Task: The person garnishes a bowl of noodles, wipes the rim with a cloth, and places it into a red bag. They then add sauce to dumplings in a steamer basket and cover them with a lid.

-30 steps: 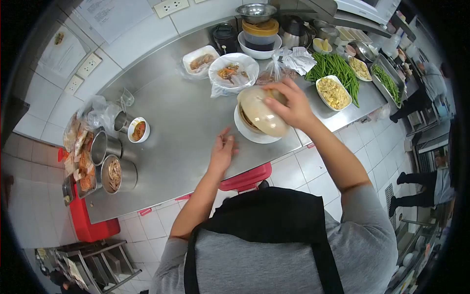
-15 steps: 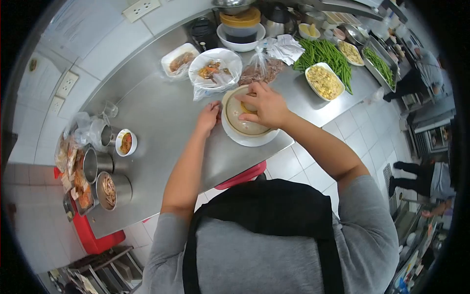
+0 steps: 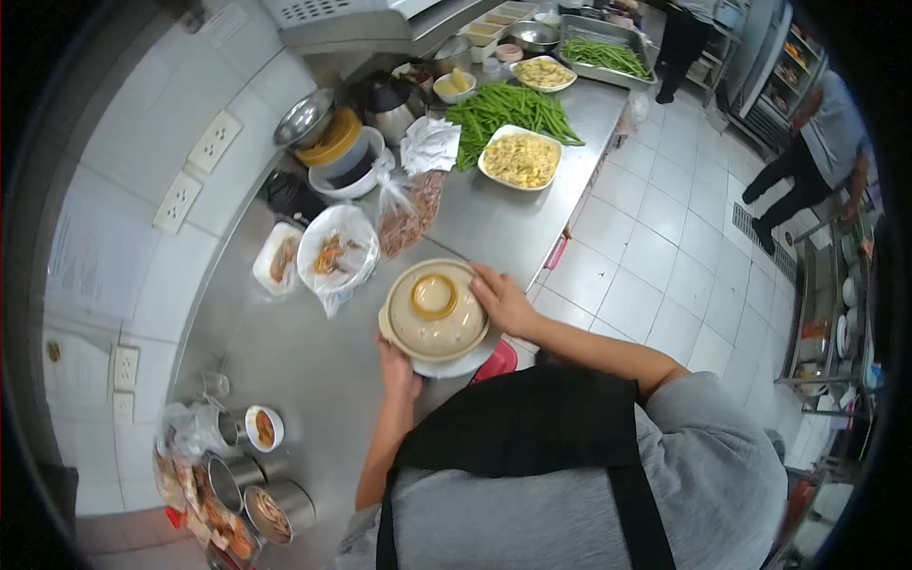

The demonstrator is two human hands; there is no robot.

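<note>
A lidded clay pot [image 3: 439,328], cream-coloured with a brown ring handle on its lid, sits on a white plate [image 3: 458,367] in front of me. My left hand [image 3: 397,369] is closed on the pot's lower left side, close to the plate, its fingers partly hidden. On the right, my right hand [image 3: 503,300] grips the pot at its rim, with the fingertips over the lid's edge.
Beyond the pot are a plastic-covered bowl of food [image 3: 334,256], a bag of reddish-brown food [image 3: 410,214], green beans [image 3: 513,116] and a dish of yellow food [image 3: 521,160]. Metal pots [image 3: 277,511] stand at left. A person [image 3: 825,142] stands at right.
My right hand has left the lid's handle and moved to the pot's right side. My left hand has come onto the pot's lower left side. The view has turned right.
</note>
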